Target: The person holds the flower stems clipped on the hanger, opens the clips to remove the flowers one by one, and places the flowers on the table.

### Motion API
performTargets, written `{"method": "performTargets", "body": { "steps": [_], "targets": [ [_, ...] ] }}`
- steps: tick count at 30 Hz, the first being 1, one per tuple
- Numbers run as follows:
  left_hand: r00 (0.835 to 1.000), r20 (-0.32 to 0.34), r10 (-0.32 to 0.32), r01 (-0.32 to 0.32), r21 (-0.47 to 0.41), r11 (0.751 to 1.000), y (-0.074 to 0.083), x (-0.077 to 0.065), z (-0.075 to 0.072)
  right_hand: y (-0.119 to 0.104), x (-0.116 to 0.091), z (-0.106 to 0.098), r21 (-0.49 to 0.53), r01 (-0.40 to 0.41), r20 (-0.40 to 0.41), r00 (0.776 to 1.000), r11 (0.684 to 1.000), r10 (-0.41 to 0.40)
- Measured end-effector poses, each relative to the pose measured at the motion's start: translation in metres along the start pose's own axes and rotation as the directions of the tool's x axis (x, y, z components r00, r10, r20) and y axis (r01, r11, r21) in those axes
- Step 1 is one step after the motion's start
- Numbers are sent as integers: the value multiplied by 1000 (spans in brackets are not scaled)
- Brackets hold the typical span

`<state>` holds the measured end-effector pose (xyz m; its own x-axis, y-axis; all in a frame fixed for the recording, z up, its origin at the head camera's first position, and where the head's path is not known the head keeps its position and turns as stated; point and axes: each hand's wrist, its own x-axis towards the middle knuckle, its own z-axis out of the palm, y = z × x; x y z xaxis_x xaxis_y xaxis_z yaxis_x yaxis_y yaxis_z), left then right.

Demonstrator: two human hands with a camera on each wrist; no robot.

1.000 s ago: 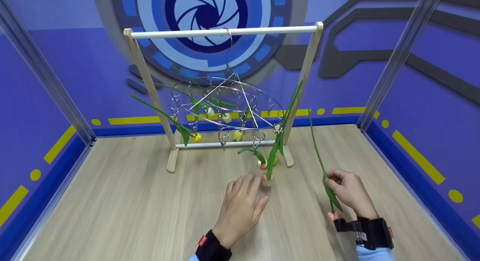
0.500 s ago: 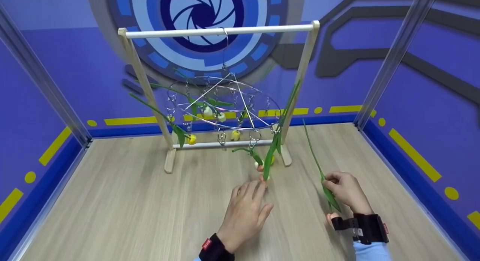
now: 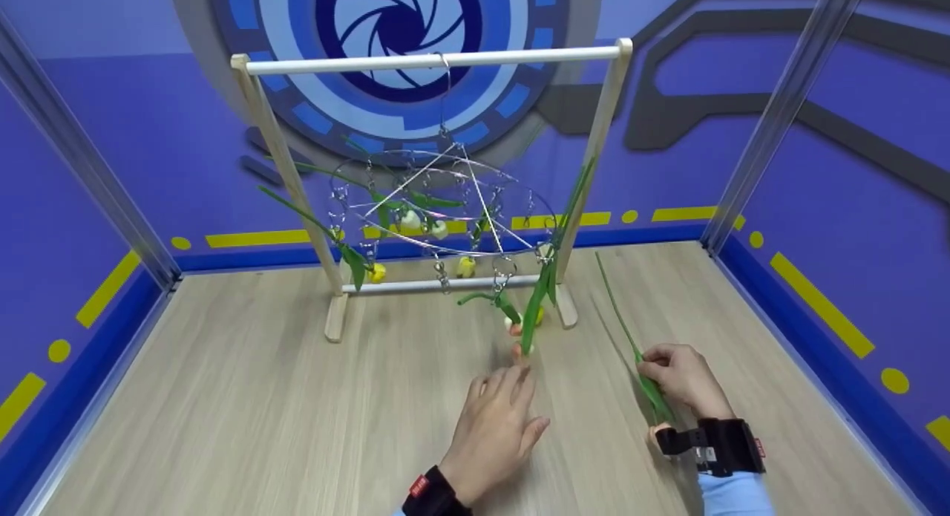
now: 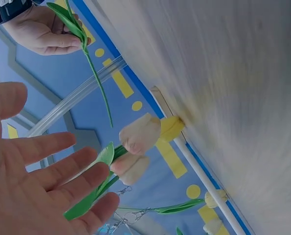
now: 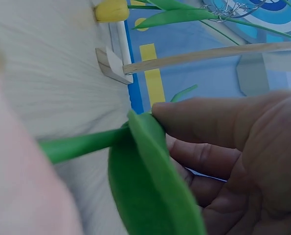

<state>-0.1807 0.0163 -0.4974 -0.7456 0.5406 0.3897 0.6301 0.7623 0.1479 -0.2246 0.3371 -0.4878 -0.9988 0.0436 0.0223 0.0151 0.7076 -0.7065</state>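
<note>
My right hand (image 3: 686, 380) pinches the green stem and leaf of an artificial tulip (image 3: 652, 397) between thumb and fingers. Its long stem end points up and away over the table, while its pale pink bloom hangs below, by the wrist. In the right wrist view the broad leaf (image 5: 150, 191) fills the foreground. My left hand (image 3: 493, 430) has its fingers spread and holds nothing, its fingertips just below the hanging tulips (image 3: 531, 327). Pink-white blooms (image 4: 140, 134) are just beyond those fingers in the left wrist view. A round wire clip hanger (image 3: 447, 93) bears the tulips head down.
The hanger hooks onto the white top bar (image 3: 334, 65) of a wooden-sided rack (image 3: 607, 122) at the table's back. Further left on it hang a yellow tulip (image 3: 377, 272) and white tulips (image 3: 439, 229). Blue printed walls (image 3: 111, 130) enclose the wooden table (image 3: 260, 405).
The left hand has shifted slightly right and down. The held tulip's stem end has tipped lower, with the right hand nearly in place. The head view has moved a little.
</note>
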Motion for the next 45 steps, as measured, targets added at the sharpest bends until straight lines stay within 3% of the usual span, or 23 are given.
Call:
{"method": "performTargets", "body": {
  "steps": [15,24,45],
  "targets": [
    [999,48,2,-2,0,1000,5,-2,5,14,5,4,9,-62,71,996,998,61],
    [1000,10,15,-15,19,1000,4,-2,7,19,4,7,43,-100,105,990,994,95],
    [996,81,-38,43,-55,998,4,-1,1,21,4,8,52,-131,126,984,990,124]
  ]
}}
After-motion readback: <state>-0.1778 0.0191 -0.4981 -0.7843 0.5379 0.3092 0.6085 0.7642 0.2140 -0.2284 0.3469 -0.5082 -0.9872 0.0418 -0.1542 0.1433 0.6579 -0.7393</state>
